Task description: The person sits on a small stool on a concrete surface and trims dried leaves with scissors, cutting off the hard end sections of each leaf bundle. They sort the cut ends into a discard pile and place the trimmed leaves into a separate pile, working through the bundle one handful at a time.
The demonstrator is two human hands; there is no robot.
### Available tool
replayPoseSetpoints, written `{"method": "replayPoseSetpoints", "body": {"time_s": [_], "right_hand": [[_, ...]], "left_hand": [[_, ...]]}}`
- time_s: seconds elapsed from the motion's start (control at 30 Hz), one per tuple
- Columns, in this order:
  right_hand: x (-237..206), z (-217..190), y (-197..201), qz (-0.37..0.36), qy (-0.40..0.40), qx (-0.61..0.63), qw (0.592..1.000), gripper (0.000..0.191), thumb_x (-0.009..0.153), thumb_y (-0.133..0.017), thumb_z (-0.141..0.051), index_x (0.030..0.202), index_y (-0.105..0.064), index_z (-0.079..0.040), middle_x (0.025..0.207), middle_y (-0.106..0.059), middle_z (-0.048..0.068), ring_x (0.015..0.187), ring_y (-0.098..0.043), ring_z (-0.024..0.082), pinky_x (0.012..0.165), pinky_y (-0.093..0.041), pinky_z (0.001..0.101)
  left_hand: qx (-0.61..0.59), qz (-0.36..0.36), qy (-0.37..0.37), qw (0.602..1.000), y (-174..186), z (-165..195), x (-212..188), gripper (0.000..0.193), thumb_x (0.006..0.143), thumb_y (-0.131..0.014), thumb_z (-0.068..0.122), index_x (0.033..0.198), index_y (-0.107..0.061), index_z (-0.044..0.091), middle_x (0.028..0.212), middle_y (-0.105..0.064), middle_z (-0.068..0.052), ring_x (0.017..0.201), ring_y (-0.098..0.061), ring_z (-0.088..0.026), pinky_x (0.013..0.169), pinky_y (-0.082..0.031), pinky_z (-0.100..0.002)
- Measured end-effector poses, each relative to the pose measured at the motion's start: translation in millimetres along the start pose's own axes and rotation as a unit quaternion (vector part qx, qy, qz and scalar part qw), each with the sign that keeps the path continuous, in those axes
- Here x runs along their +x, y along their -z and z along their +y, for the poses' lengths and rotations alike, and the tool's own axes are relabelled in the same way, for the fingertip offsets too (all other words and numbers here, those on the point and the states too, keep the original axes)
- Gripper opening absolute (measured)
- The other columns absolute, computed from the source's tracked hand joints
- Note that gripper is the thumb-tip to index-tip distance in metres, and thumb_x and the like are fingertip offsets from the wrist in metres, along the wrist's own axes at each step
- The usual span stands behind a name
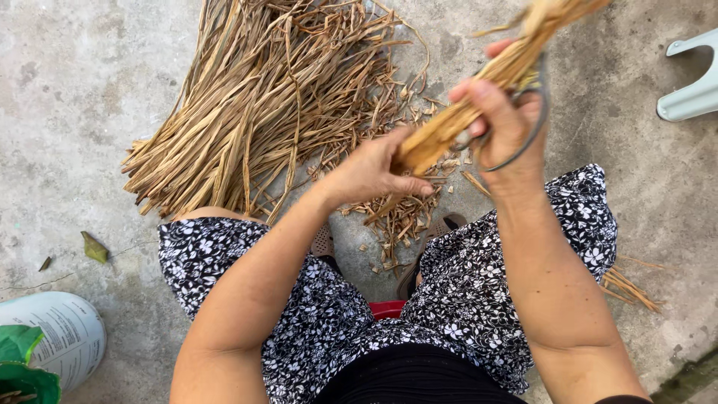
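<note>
A bundle of dried straw-coloured leaf strips [490, 82] slants from upper right down to the middle. My left hand [374, 170] grips its lower end, thumb across the strips. My right hand [502, 120] is closed higher up around the bundle and holds dark metal scissors [523, 127] whose loop handles curve around my fingers. Both hands hover above my lap, over black-and-white floral trousers [479, 277].
A large pile of long dried leaves [254, 105] lies on the concrete floor [67, 97] ahead to the left. Short cut scraps [400, 217] litter the ground by my sandalled feet. A white sack [60, 333] sits at lower left, a pale plastic stool leg [692, 82] at upper right.
</note>
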State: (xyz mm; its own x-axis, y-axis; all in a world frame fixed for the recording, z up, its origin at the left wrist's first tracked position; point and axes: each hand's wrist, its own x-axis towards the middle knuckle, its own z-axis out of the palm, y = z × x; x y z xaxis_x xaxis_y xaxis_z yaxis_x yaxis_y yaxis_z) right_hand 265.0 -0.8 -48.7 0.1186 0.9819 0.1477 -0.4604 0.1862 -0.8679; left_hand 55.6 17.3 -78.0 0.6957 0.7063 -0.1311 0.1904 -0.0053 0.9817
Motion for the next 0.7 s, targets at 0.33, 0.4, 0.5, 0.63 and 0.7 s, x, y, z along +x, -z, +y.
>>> {"method": "replayPoseSetpoints", "body": {"time_s": [0.33, 0.4, 0.5, 0.63, 0.7], "right_hand": [[18, -29, 114, 0.140, 0.052, 0.168, 0.974, 0.027, 0.108, -0.075, -0.009, 0.124, -0.056, 0.000, 0.108, -0.068, 0.021, 0.071, -0.056, 0.014, 0.066, -0.046, 0.0242], [18, -32, 125, 0.178, 0.019, 0.167, 0.970, 0.035, 0.104, -0.077, -0.023, 0.120, -0.058, 0.001, 0.112, -0.073, 0.023, 0.072, -0.062, 0.017, 0.066, -0.051, 0.0304], [11, -25, 121, 0.201, -0.047, 0.131, 0.970, 0.038, 0.097, -0.080, -0.034, 0.116, -0.062, -0.006, 0.114, -0.079, 0.027, 0.073, -0.071, 0.022, 0.071, -0.062, 0.0406], [-8, 10, 78, 0.190, -0.048, -0.062, 0.979, 0.026, 0.101, -0.077, -0.018, 0.117, -0.058, -0.010, 0.104, -0.066, 0.012, 0.090, -0.082, 0.017, 0.057, -0.053, 0.0268], [-19, 27, 49, 0.097, -0.076, -0.052, 0.991, 0.032, 0.101, -0.075, -0.013, 0.125, -0.055, -0.009, 0.109, -0.076, 0.022, 0.064, -0.064, 0.014, 0.053, -0.050, 0.0208]], "left_hand": [[-0.043, -0.117, 0.161, 0.979, 20, -29, -3, 0.024, 0.092, -0.069, 0.019, 0.113, -0.066, 0.006, 0.089, -0.075, 0.000, 0.073, -0.071, -0.008, 0.071, -0.065, -0.022], [-0.174, -0.047, 0.168, 0.969, 22, -30, -3, 0.020, 0.094, -0.071, 0.020, 0.106, -0.061, 0.007, 0.077, -0.065, 0.000, 0.062, -0.064, -0.010, 0.060, -0.059, -0.026], [-0.303, 0.063, 0.159, 0.938, 29, -28, 2, 0.019, 0.096, -0.070, 0.023, 0.097, -0.058, 0.009, 0.069, -0.060, 0.001, 0.055, -0.059, -0.009, 0.055, -0.059, -0.030], [-0.469, 0.158, 0.080, 0.866, 37, -29, 2, 0.023, 0.100, -0.067, 0.028, 0.097, -0.059, 0.007, 0.072, -0.061, 0.000, 0.057, -0.060, -0.010, 0.059, -0.061, -0.032], [-0.478, 0.194, 0.065, 0.854, 35, -31, 7, 0.022, 0.100, -0.066, 0.029, 0.097, -0.060, 0.009, 0.071, -0.060, 0.001, 0.057, -0.060, -0.010, 0.059, -0.062, -0.034]]}}
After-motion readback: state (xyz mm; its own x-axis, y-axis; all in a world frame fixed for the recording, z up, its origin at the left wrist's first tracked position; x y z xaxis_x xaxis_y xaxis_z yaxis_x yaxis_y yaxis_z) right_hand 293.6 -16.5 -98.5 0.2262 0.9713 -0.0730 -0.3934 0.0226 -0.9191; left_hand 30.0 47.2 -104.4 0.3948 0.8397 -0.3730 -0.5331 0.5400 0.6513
